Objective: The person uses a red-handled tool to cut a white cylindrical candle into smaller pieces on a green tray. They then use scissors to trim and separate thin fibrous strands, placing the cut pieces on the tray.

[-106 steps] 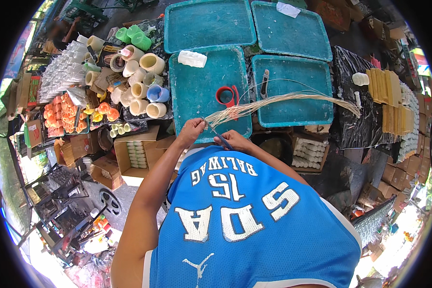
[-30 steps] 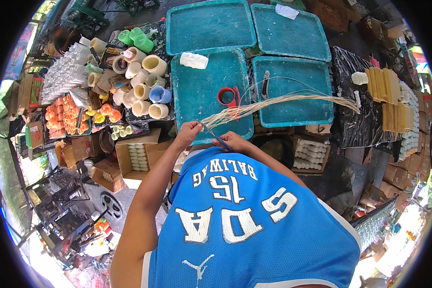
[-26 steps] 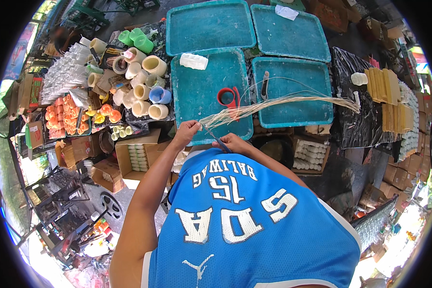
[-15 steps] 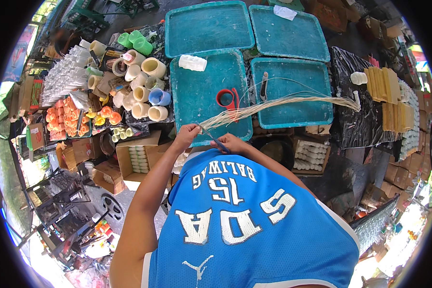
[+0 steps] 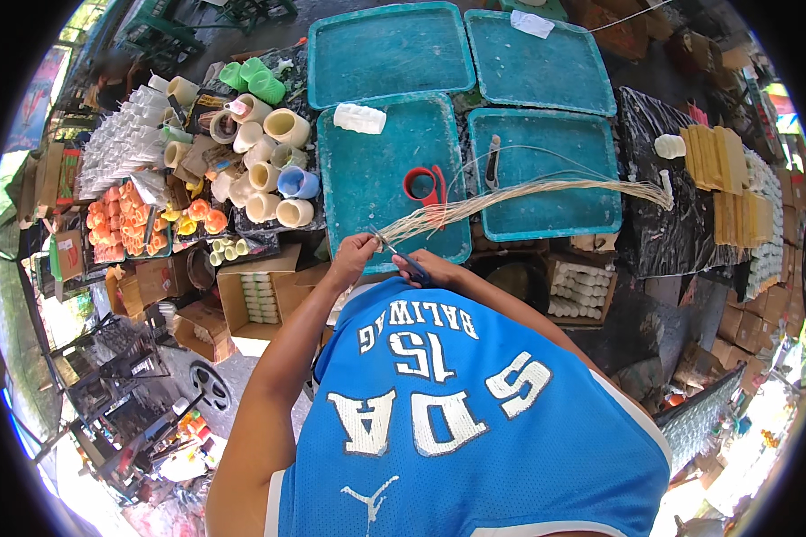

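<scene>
My left hand (image 5: 355,254) pinches the near end of a long bundle of thin cream strands (image 5: 528,191), which fans rightward across two teal trays. My right hand (image 5: 428,268) is closed on dark-handled scissors (image 5: 401,258), their blades at the bundle's end beside my left fingers. Just beyond the strands, a red ring-shaped object with a handle (image 5: 432,191) lies on the nearer left tray (image 5: 367,161). A utility knife (image 5: 493,161) rests on the nearer right tray (image 5: 546,143). A white ribbed piece (image 5: 358,118) lies at that left tray's far end.
Cream cups (image 5: 287,127), orange pieces (image 5: 139,224) and white parts crowd the left. Two farther teal trays (image 5: 390,54) lie beyond. Yellow slabs (image 5: 730,179) sit on black sheeting (image 5: 654,233) at right. Cardboard boxes (image 5: 260,286) with white pieces stand below the table edge. Blue jersey fabric fills the foreground.
Both hands and the scissors sit slightly lower in the picture than 3.5 seconds ago; the strands keep much the same shape. The scissors' angle differs slightly.
</scene>
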A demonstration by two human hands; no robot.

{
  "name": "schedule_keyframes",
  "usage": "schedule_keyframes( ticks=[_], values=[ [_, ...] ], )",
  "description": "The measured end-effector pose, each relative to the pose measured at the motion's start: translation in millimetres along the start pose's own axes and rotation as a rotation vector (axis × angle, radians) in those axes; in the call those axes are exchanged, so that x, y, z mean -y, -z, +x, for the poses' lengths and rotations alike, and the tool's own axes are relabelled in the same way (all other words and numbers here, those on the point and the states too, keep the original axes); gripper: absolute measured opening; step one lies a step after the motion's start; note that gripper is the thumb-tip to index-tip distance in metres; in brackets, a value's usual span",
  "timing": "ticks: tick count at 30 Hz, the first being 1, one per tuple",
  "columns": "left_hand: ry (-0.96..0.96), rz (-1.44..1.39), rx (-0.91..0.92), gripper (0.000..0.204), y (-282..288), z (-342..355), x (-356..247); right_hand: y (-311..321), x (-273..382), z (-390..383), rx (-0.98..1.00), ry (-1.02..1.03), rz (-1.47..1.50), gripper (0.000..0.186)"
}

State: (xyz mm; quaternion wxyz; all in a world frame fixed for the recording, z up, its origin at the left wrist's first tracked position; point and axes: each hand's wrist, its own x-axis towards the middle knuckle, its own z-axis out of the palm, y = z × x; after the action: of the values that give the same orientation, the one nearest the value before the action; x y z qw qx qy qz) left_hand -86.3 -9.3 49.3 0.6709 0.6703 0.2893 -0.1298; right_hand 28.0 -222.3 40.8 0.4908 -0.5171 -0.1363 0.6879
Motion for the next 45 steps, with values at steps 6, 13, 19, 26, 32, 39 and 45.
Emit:
schedule_keyframes(
  ticks=[6, 13, 19, 26, 32, 39, 45],
  values=[
    [-0.021, -0.042, -0.03, 0.029, 0.4, -1.1, 8.0, 3.1, -9.1, 1.5, -0.017, 0.024, -0.074, 0.059],
    [-0.041, -0.007, -0.019, 0.03, -1.1, -2.7, -0.8, 5.7, -8.2, -2.5, -0.022, -0.014, -0.071, 0.058],
    [-0.039, 0.006, 0.001, 0.032, 2.2, -2.1, 2.0, 3.8, -2.1, -7.7, -0.041, 0.009, -0.161, 0.056],
    [-0.065, 0.089, 0.005, 0.033, 6.0, 4.1, 2.6, 2.3, -6.4, -8.3, -0.044, 0.016, -0.081, 0.056],
    [-0.063, 0.103, 0.009, 0.032, 7.6, 1.8, -8.4, 2.1, -9.7, -4.2, -0.086, 0.038, -0.145, 0.054],
    [-0.056, 0.065, -0.029, 0.03, 9.9, 11.3, -11.2, -4.2, -5.0, -15.4, -0.172, 0.072, -0.184, 0.054],
    [-0.043, -0.055, -0.081, 0.026, 7.7, 13.1, -2.8, -3.2, -3.1, -14.5, -0.179, 0.074, -0.222, 0.056]
  ],
)
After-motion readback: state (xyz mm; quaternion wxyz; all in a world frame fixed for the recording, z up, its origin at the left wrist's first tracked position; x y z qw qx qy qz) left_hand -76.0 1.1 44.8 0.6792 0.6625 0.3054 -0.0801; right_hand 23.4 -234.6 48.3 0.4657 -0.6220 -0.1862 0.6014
